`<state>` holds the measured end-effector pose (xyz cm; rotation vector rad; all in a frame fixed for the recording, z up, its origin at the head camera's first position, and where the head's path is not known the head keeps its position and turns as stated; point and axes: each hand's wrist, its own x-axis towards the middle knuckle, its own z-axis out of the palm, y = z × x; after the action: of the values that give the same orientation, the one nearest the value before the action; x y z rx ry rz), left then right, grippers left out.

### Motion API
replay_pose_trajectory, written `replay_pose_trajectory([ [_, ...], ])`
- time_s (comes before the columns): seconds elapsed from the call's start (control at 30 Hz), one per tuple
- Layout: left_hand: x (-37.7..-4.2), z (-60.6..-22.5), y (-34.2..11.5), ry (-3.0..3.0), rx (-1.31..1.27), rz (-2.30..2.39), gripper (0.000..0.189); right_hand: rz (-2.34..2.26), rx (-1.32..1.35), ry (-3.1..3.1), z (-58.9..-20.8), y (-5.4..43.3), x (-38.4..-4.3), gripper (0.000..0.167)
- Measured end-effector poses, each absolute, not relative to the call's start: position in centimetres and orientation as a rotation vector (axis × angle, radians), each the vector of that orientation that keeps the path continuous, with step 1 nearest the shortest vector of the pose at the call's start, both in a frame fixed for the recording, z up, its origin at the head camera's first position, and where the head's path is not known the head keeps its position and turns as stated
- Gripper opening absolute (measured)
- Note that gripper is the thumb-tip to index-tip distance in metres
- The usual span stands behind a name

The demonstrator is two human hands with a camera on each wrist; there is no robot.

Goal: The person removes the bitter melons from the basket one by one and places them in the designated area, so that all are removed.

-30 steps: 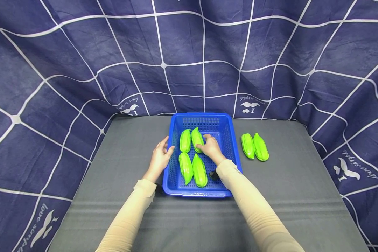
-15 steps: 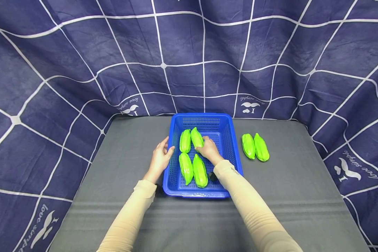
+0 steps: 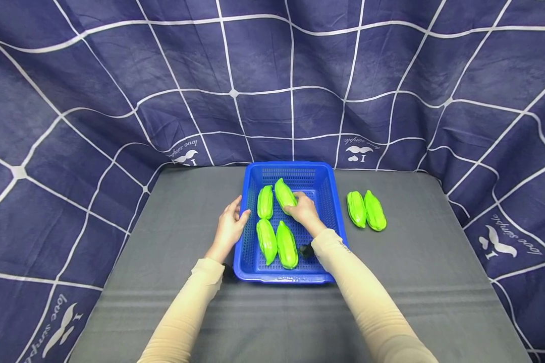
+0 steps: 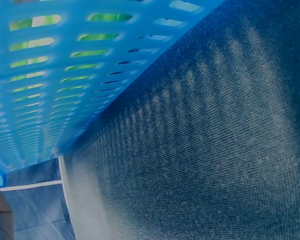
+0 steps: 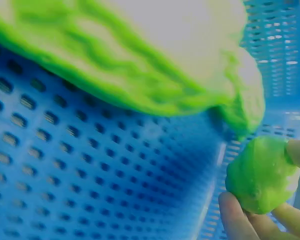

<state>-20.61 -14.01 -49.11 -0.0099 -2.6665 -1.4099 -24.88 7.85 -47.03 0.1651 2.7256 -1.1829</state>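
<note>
Vegetable (image 3: 283, 195), bright green, in the far half of the blue basket (image 3: 283, 278). Versus the frame half a second earlier, it has shifted toward the far wall and slants more, its far tip now beyond that of the left neighbour (image 3: 265, 202). Near pair ( (image 3: 266, 242) and (image 3: 287, 245)) unchanged within the basket.

Right hand (image 3: 305, 209): thumb and fingertips closed round the near end, spread only by the vegetable's thickness. Contact with the basket floor: cannot tell. Left hand (image 3: 230, 224): thumb parted from fingers, no vegetable held, at the left rim; pressure on the wall cannot be judged.

Materials: basket plastic, slotted walls, perforated floor. Cloth (image 4: 200, 150) grey, fine weave, lit in stripes beside the slots. Held vegetable elongated, tapered at the far tip, glossy; near end blunt and rounded. Neighbours show lumpy lengthwise ridges. Two more vegetables ( (image 3: 356, 209) and (image 3: 375, 210)) lie side by side on the cloth, right of the basket.
</note>
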Motion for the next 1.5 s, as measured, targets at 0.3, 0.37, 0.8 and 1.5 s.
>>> replay_pose_trajectory([
  [0.3, -20.7, -49.2, -14.0, -2.667, -0.027, -1.397, 0.055, -1.313, 0.118, 2.692, -43.1, 9.2, -24.5, 0.066],
  [0.37, -20.7, -49.2, -14.0, -2.671, -0.023, -1.4, 0.054, -1.36, 0.114, 2.682, -42.2, 9.6, -24.3, 0.066],
  [0.8, -20.7, -49.2, -14.3, -2.702, 0.001, -1.394, 0.055, -1.486, 0.156, 2.684, -39.8, 14.0, -23.4, 0.067],
  [1.5, -20.7, -49.1, -14.2, -2.708, -0.005, -1.388, 0.055, -1.441, 0.535, 2.872, -40.9, 26.8, -20.9, 0.063],
])
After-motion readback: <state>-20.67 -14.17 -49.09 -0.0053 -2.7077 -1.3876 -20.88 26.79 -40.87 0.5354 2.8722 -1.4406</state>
